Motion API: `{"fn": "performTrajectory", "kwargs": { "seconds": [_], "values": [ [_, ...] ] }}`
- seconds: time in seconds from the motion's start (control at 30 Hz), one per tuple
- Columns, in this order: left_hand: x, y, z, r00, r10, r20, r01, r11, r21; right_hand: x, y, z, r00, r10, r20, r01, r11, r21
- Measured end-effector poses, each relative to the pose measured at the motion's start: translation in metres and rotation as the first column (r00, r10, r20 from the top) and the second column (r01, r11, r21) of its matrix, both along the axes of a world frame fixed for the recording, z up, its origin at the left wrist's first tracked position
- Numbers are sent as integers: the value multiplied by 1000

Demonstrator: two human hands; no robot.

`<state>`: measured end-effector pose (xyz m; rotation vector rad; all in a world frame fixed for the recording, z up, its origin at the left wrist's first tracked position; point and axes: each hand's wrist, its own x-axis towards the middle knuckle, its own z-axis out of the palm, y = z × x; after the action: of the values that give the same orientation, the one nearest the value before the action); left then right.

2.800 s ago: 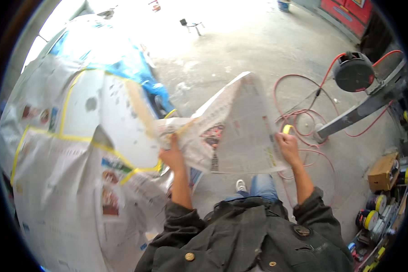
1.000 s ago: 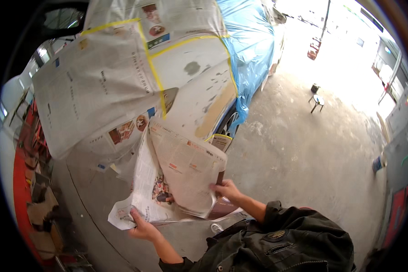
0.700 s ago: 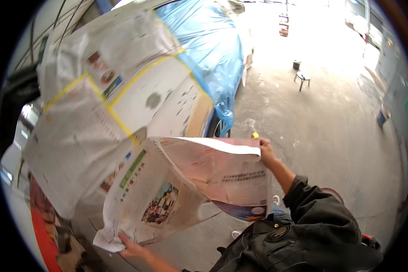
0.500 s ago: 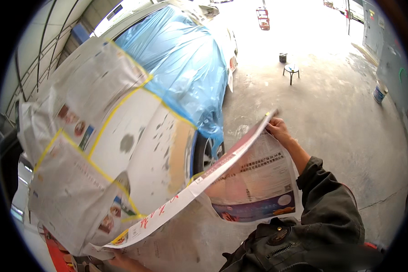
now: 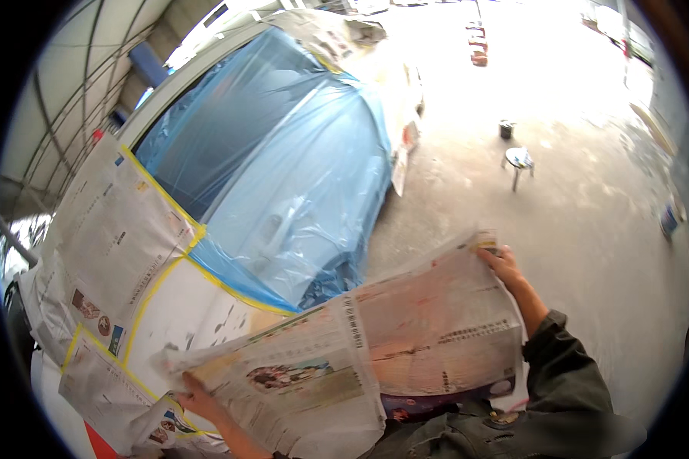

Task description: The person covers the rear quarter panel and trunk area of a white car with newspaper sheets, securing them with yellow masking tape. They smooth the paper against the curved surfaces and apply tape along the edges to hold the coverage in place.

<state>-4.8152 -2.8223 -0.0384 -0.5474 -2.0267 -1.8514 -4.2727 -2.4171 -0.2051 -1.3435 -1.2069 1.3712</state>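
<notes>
A wide sheet of newspaper [image 5: 314, 375] is stretched between my two hands in front of my body. My right hand [image 5: 504, 265] pinches its upper right corner, off to the side of the car. Lower on the left, my left hand [image 5: 200, 404] grips the sheet's other end, close to the car panel. Behind the sheet lies the white car panel [image 5: 177, 307] with grey and dark patches. Yellow masking tape [image 5: 149, 302] borders that panel. More newspaper [image 5: 122, 229] covers the car on the left, and blue plastic film [image 5: 291, 206] covers it farther forward.
A small round stool [image 5: 519, 158] stands on the concrete floor [image 5: 589, 268] to the right, with a dark bucket [image 5: 506, 129] beyond it. Another bucket [image 5: 669, 220] stands near the right wall. A red rack [image 5: 478, 46] is farther off.
The newspaper sheet has turned from a slanting, nearly edge-on strip to a broad spread face. My left hand has come up from the lower edge, and the view has shifted.
</notes>
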Motion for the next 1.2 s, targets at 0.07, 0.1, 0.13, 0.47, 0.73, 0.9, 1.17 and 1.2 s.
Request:
{"fn": "performTrajectory", "kwargs": {
  "seconds": [0.07,0.1,0.13,0.47,0.73,0.9,1.17,1.2],
  "values": [
    [1,32,-13,996,-85,21,85,996,16,26,20,11,995,22,98,-27,999,46],
    [1,53,-20,993,-116,22,116,993,3,43,40,6,994,55,90,-60,996,60],
    [0,73,-24,988,-151,22,151,988,-11,61,60,2,993,83,80,-89,993,74],
    [64,375,-23,849,-526,52,519,848,104,185,300,52,961,-181,209,135,967,218],
    [103,568,1,766,-642,47,639,750,-173,258,467,66,974,-225,-1,220,951,217],
    [123,626,-16,932,-341,-119,239,829,-506,259,569,32,981,-191,19,185,968,169],
    [178,708,-34,945,-54,321,126,970,-208,186,790,64,986,-6,166,-32,974,224],
    [169,704,-42,940,-56,336,107,985,-134,171,803,62,988,26,152,-59,974,218]
  ]
}}
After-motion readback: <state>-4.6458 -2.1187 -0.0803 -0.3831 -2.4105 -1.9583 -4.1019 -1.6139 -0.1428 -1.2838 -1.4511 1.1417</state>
